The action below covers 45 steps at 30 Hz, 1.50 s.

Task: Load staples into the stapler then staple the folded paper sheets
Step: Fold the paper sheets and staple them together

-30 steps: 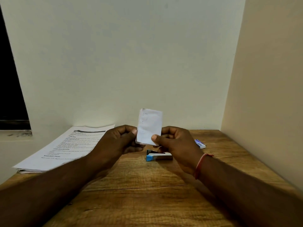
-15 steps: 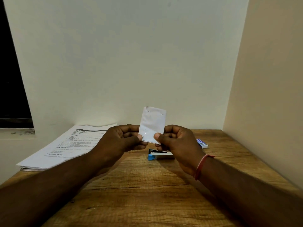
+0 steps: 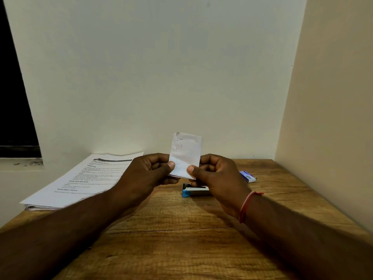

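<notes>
A small folded white paper (image 3: 185, 152) stands upright above the table, with staples showing along its top and left edges. My left hand (image 3: 149, 172) pinches its lower left corner between thumb and fingers. My right hand (image 3: 216, 174) pinches the lower right corner the same way. Behind and below my right hand lies a blue and grey stapler (image 3: 191, 190) flat on the wooden table (image 3: 181, 239), partly hidden by the hand. A small blue and white staple box (image 3: 247, 176) lies farther right on the table.
A stack of printed sheets (image 3: 80, 178) lies at the table's left rear, overhanging the edge. Walls close in behind and on the right. A dark window opening sits at the far left.
Both hands have turned the folded paper slightly, so its stapled face shows more squarely. The grip has stayed the same and the stapler has not moved.
</notes>
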{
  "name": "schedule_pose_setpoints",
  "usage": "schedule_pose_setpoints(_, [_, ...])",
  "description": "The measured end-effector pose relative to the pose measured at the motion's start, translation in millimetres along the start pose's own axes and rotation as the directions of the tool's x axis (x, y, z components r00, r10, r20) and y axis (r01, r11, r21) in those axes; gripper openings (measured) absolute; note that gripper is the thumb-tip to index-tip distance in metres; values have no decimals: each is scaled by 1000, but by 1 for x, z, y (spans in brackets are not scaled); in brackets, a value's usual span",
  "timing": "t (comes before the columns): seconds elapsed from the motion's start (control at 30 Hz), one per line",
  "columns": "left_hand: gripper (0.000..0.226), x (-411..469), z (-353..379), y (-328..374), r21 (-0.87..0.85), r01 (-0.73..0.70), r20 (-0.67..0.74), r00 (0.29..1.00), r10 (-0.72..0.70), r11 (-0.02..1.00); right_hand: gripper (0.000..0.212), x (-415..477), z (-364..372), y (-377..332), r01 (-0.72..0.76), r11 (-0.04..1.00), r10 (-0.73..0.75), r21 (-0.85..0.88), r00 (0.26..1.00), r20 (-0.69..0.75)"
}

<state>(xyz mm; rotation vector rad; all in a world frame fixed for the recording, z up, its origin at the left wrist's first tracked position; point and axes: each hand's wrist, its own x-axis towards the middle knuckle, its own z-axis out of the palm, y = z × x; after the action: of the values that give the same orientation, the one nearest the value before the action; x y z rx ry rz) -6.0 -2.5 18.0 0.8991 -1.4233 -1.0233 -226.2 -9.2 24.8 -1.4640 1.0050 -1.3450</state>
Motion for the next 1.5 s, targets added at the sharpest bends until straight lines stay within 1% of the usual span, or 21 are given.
schedule_pose_setpoints(0.13, [16,1,1,2,2,-18,-61,998,18,1000,17,-3,1,-1,27,997,-26,-68,999,24])
schedule_pose_setpoints(0.27, [21,1,-1,3,58,-63,-101,993,68,996,14,-4,2,1,46,989,-39,-141,998,52])
schedule_pose_setpoints(0.37, [20,2,-4,3,110,-81,-95,991,91,991,15,-3,1,3,27,994,-22,-109,999,50])
schedule_pose_setpoints(0.5, [17,2,-3,2,82,-87,-92,991,95,993,16,-3,1,3,11,998,-6,-66,998,66])
schedule_pose_setpoints(0.67, [21,2,-2,5,21,-86,-106,990,87,996,14,-1,0,4,24,992,-16,-123,998,65])
schedule_pose_setpoints(0.73, [21,3,-5,5,20,-89,-116,989,90,996,15,-1,0,4,23,990,-12,-136,997,78])
schedule_pose_setpoints(0.9, [22,3,-5,6,52,-74,-85,993,78,996,16,-2,1,5,18,991,-7,-130,996,91])
schedule_pose_setpoints(1.1, [37,4,-4,9,25,-60,-134,989,62,998,11,-5,1,1,23,989,-5,-143,992,126])
schedule_pose_setpoints(1.23, [31,4,-5,11,59,-96,-171,980,105,994,12,-7,1,0,41,983,-15,-181,989,144])
schedule_pose_setpoints(1.4, [28,4,-6,10,94,-92,-176,979,108,991,11,-7,0,-1,21,986,2,-164,991,136])
schedule_pose_setpoints(1.5, [39,3,-5,12,49,-61,-176,982,69,997,12,-6,-1,0,-2,994,15,-111,993,113])
